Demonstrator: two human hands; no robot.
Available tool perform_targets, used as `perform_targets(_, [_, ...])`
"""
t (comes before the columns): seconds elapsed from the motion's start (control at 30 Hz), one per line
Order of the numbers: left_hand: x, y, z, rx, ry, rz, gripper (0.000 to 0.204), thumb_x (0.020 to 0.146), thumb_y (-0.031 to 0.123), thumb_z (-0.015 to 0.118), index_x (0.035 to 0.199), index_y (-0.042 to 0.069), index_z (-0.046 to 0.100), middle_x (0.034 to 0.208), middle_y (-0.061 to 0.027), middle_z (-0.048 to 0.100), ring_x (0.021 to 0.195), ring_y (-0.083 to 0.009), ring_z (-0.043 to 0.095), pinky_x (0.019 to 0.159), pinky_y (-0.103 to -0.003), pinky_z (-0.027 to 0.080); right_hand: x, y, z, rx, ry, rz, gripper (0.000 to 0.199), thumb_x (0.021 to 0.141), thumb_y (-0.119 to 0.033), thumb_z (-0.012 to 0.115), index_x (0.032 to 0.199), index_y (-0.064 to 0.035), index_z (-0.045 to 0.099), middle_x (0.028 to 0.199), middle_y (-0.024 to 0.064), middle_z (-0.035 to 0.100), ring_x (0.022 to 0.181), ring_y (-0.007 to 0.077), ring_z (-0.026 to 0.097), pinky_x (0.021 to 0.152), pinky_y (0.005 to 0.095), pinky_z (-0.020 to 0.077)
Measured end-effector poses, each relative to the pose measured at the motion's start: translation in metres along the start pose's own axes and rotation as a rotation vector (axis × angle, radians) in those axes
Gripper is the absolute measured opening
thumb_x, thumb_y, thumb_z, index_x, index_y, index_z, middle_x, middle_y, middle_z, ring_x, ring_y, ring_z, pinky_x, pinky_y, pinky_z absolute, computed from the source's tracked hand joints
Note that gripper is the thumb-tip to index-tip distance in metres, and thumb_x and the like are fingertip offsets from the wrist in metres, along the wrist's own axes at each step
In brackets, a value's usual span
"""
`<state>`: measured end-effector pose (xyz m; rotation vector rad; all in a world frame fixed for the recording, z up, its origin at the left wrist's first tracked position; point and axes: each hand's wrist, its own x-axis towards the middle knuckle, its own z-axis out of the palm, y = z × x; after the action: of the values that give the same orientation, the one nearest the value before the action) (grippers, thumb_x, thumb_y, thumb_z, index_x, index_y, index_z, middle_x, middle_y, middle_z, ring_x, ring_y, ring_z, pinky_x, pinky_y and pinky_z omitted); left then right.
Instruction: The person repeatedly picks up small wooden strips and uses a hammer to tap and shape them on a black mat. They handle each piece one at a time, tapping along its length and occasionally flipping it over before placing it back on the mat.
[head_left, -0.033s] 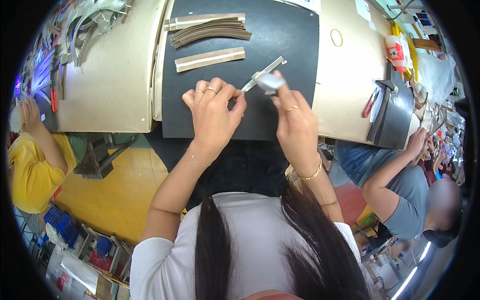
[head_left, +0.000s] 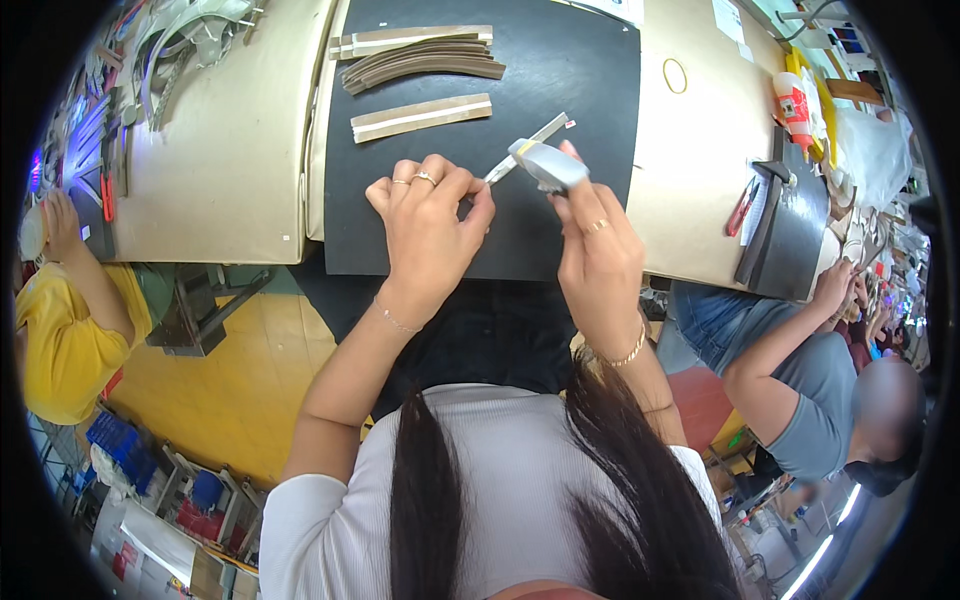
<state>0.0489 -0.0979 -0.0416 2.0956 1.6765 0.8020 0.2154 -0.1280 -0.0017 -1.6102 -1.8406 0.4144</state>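
Note:
On the black work mat, a narrow light-coloured strip lies at a slant. My left hand is closed, its thumb and forefinger pinching at the strip's near end. My right hand grips a grey, round-edged tool with a yellow mark, held over the strip. Its exact kind cannot be made out, and my fingers cover its lower part. Beyond my left hand lies a brown strip with a white stripe. Behind it rests a stack of bent brown strips, with another striped strip farther back.
A tiny red-and-white piece lies near the slanted strip's far end. At right are a yellow rubber band, a white-and-red bottle and red-handled cutters. People sit working at both sides. Grey curved parts lie at far left.
My right hand has moved a little to the right with the grey tool, which has turned and shows more of its broad side. My left hand and the strip have stayed put.

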Motion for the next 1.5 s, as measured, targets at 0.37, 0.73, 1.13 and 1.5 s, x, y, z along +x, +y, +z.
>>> perform_targets(0.37, [0.001,-0.013,-0.004,-0.018,0.015,0.083,0.010,0.077,0.013,0.082,0.084,0.012,0.075,0.087,0.0034,0.060,0.089,-0.0183,0.055,0.088,-0.037,0.031,-0.003,0.003,0.011,-0.100,-0.168,0.033,0.051,0.094,-0.006,0.067,0.144,-0.0111,0.059,0.090,0.0080,0.066,0.075,0.0264,0.068,0.067,0.0389,0.0555])
perform_targets(0.73, [0.000,-0.012,-0.001,-0.043,0.048,0.072,0.014,0.073,0.011,0.082,0.077,0.013,0.069,0.086,0.0022,0.059,0.089,-0.0196,0.055,0.085,-0.039,0.031,0.002,-0.011,0.003,0.040,0.019,-0.125,0.051,0.091,-0.004,0.070,0.141,-0.0091,0.062,0.091,0.0097,0.068,0.074,0.0267,0.069,0.065,0.0376,0.0549])
perform_targets(1.13, [-0.003,-0.015,-0.001,0.009,0.046,0.102,0.015,0.073,0.012,0.084,0.082,0.012,0.072,0.088,0.0030,0.060,0.090,-0.0180,0.056,0.087,-0.037,0.032,-0.006,-0.005,0.014,-0.083,-0.153,0.011,0.053,0.093,-0.004,0.067,0.145,-0.0124,0.060,0.089,0.0085,0.067,0.074,0.0269,0.068,0.066,0.0394,0.0556])
perform_targets(1.5, [-0.007,-0.018,-0.003,-0.058,0.077,0.148,0.015,0.073,0.009,0.084,0.081,0.011,0.071,0.088,0.0026,0.060,0.089,-0.0187,0.056,0.085,-0.039,0.032,-0.007,-0.015,0.003,0.050,-0.017,-0.041,0.054,0.091,-0.004,0.070,0.144,-0.0103,0.060,0.094,0.0086,0.069,0.075,0.0264,0.068,0.065,0.0375,0.0554])
